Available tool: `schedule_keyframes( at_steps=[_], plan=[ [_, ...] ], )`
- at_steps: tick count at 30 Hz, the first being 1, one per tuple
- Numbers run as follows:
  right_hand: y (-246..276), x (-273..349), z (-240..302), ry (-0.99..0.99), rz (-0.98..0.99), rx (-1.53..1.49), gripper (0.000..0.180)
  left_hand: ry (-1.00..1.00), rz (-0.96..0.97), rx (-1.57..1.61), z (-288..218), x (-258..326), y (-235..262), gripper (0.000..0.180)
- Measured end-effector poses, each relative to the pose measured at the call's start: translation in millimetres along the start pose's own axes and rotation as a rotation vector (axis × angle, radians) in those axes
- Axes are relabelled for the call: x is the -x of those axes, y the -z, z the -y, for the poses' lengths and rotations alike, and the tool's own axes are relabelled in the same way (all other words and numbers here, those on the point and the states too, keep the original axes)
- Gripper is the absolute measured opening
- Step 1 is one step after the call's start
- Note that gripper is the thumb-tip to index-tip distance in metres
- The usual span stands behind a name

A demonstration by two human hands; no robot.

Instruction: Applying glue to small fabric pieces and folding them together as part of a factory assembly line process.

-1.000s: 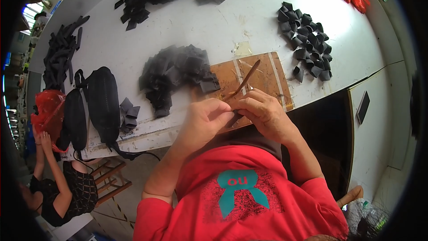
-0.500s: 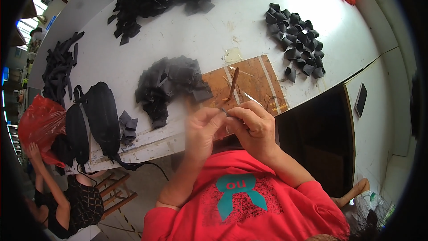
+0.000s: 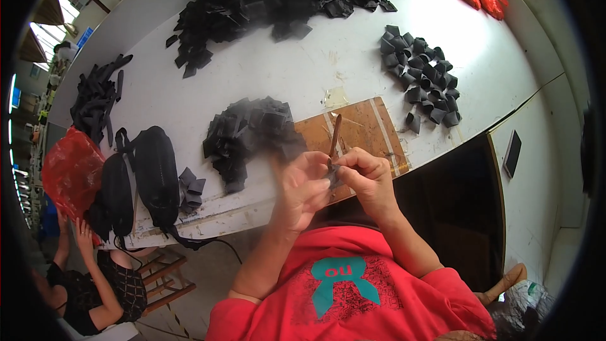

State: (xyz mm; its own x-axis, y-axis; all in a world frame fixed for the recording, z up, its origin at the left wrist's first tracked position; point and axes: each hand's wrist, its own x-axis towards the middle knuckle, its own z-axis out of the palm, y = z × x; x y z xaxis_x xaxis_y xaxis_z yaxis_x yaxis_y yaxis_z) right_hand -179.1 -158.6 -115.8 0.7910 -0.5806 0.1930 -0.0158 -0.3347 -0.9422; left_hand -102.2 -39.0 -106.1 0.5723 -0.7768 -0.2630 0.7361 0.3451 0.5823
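Near the table's front edge, my left hand (image 3: 302, 189) and my right hand (image 3: 371, 182) meet fingertip to fingertip. Between them is a small dark grey fabric piece (image 3: 333, 175), partly covered by the fingers; thumb and forefinger of each hand pinch it. Just beyond the fingertips a slim brown stick-like tool (image 3: 336, 134) stands out over a worn brown board (image 3: 372, 127). To the left of the board lies a heap of flat black fabric pieces (image 3: 249, 127). Folded, looped black pieces (image 3: 424, 76) are spread out beyond the board to the right.
A big black pile (image 3: 278, 0) covers the table's (image 3: 252, 69) far side. At left are black strips (image 3: 95, 98), a black bag (image 3: 156, 177), a red plastic bag (image 3: 72, 167) and another person's hand (image 3: 84, 237). A dark flat object (image 3: 512, 153) lies at right.
The view has shifted, so the table's contents appear lower. My left hand's fingers have spread somewhat, and more of the dark piece shows between my hands. The other person's hands have moved on the red bag.
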Motion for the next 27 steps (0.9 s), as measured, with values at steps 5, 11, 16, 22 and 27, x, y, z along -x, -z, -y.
schedule_keyframes(
  at_steps=[5,11,16,22,27],
  plan=[
    [3.0,-2.0,2.8,-0.683,0.352,-1.238,0.005,-0.627,-0.301,-0.894,9.6,3.1,-11.3,0.013],
    [21.4,-27.3,38.0,-0.408,0.413,-0.745,0.026,-0.268,0.086,-0.160,-28.5,-7.2,-23.4,0.020],
    [32.0,-71.5,89.3,-0.089,0.439,-0.642,0.026,0.068,0.572,0.436,-69.5,-13.5,-61.9,0.024],
    [17.9,-71.2,24.6,-0.255,0.555,-0.829,0.033,0.025,0.203,0.064,-42.3,-28.3,-27.3,0.021],
    [22.7,-68.4,36.9,0.000,0.251,-0.313,0.025,-0.709,-0.057,-0.647,-39.8,-32.7,-43.8,0.032]
  ],
)
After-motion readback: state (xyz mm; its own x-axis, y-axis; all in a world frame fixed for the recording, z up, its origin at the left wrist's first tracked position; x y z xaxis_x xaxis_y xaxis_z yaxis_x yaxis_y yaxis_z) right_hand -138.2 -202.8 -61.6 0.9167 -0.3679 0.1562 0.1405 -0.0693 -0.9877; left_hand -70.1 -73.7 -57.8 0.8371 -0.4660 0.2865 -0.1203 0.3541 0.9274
